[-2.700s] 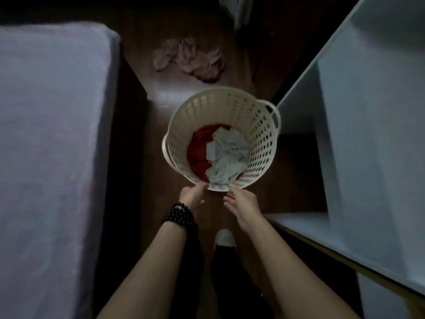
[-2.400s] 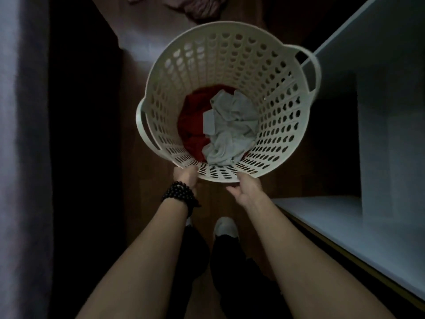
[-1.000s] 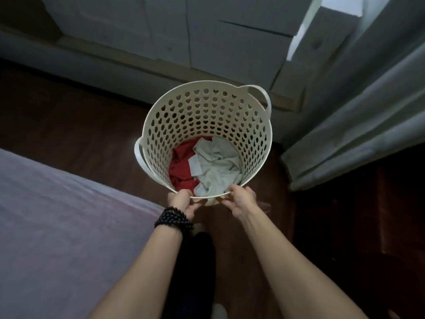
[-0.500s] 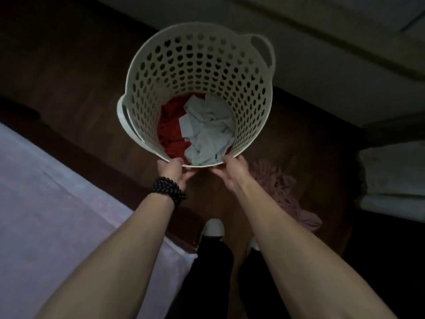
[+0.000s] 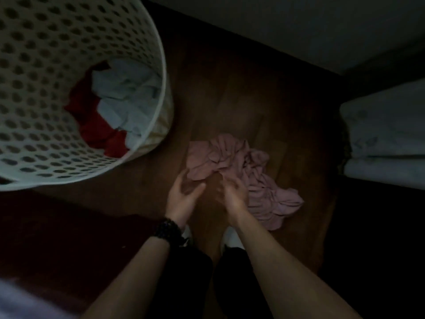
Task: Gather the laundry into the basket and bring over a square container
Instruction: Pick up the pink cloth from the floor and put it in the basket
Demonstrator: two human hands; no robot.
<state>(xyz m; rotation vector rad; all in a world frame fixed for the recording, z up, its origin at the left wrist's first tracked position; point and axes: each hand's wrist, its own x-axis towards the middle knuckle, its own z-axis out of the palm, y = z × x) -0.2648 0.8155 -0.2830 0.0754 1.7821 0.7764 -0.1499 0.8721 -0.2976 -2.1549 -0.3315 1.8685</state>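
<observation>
The room is dim. A dark brown wooden plank floor (image 5: 232, 93) fills the middle of the view, its boards running diagonally, with a faint sheen near the centre. Along the top runs a pale grey wall (image 5: 299, 24), meeting the floor in a dark, shadowed line. At the right edge hangs or lies pale grey folded fabric (image 5: 386, 134), too blurred to identify. A light mauve bed surface (image 5: 20, 302) shows at the lower left corner.

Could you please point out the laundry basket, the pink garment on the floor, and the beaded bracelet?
laundry basket (image 5: 161, 72): head view, on its white rim at the right.
pink garment (image 5: 232, 157): head view, on the crumpled middle folds.
beaded bracelet (image 5: 166, 229): head view, on the dark beads at the left wrist.
</observation>
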